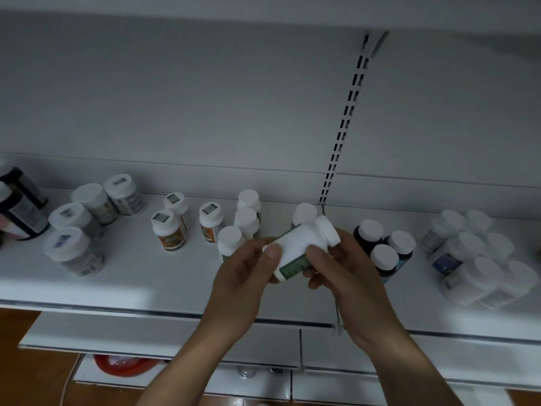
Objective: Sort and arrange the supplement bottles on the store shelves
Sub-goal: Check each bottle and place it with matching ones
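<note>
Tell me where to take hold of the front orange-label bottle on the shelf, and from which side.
Take the front orange-label bottle round its body just under the white cap, coming from the front left. It stands upright, that side is free, and another orange-label bottle stands close behind it.

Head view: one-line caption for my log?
Left hand and right hand hold a tilted white plastic bottle with green label above a white store shelf of standing white-capped bottles.
</note>
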Tool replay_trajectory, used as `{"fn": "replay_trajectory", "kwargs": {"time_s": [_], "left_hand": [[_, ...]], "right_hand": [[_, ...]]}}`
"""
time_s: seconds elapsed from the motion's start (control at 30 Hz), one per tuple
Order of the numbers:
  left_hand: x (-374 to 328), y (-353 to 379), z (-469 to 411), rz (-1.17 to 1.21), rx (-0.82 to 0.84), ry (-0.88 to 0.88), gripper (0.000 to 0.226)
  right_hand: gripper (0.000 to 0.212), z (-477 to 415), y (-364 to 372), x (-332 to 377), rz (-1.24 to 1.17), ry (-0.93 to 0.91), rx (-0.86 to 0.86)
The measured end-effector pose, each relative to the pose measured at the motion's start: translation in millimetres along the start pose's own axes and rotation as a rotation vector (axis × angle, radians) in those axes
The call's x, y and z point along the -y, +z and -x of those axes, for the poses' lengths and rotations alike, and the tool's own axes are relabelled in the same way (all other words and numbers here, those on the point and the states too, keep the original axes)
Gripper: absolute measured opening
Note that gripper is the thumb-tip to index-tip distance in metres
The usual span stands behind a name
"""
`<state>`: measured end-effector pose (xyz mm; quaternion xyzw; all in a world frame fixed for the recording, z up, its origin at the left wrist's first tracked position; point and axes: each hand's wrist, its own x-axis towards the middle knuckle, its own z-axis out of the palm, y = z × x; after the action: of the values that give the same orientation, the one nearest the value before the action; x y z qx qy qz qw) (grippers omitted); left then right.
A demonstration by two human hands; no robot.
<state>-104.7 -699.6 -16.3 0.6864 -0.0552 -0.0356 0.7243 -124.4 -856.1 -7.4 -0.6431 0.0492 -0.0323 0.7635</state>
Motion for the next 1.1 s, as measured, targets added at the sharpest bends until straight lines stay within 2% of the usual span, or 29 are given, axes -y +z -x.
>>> {"fn": "replay_trajectory", "kwargs": {"time_s": [0.1,0.17,0.3,0.43,0.57,0.7,0.8,0.93,1.1], "left_hand": [[3.4,1.0,1.9,-0.027,0.021,-0.046,0.042],[5.9,-1.9,2.4,-0.082,0.077,-0.036,0.039],[8.8,-8.1,2.4,-0.307,0.189,0.021,0.057],[16.1,-11.1,3.6,-0.375,0.068,0.052,0.055],[39.9,-14.9,10.8,-0.372,-0.050,-0.024,0.056],[57.1,-19.6,18.1,-0.389,-0.134,-0.079,0.053],[66.0,-29.8,23.3,-0.364,-0.203,-0.097,0.055],[71.4,-41.6,23.9,-0.426,-0.228,-0.105,0.056],[76.9,-45.7,10.3,-0.417,-0.226,-0.132,0.055]], "right_hand": [[0.039,-2.0,-0.4,0.3,0.067,-0.010,-0.048],[0.040,-1.7,-1.3,1.3,0.123,-0.019,-0.057],[0.043,-1.1,-1.8,-1.4,0.357,-0.082,-0.004],[0.034,-5.7,3.6,-3.8,0.389,-0.124,0.028],[0.035,-32.3,5.4,-17.1,0.425,-0.211,-0.208],[0.061,-72.6,0.4,-35.3,0.624,-0.205,-0.280],[0.072,-91.4,-4.2,-48.4,0.689,-0.083,-0.237],[0.053,-95.5,-6.9,-60.5,0.694,-0.048,-0.236],[0.050,-76.1,-6.0,-60.9,0.647,-0.065,-0.285]]}}
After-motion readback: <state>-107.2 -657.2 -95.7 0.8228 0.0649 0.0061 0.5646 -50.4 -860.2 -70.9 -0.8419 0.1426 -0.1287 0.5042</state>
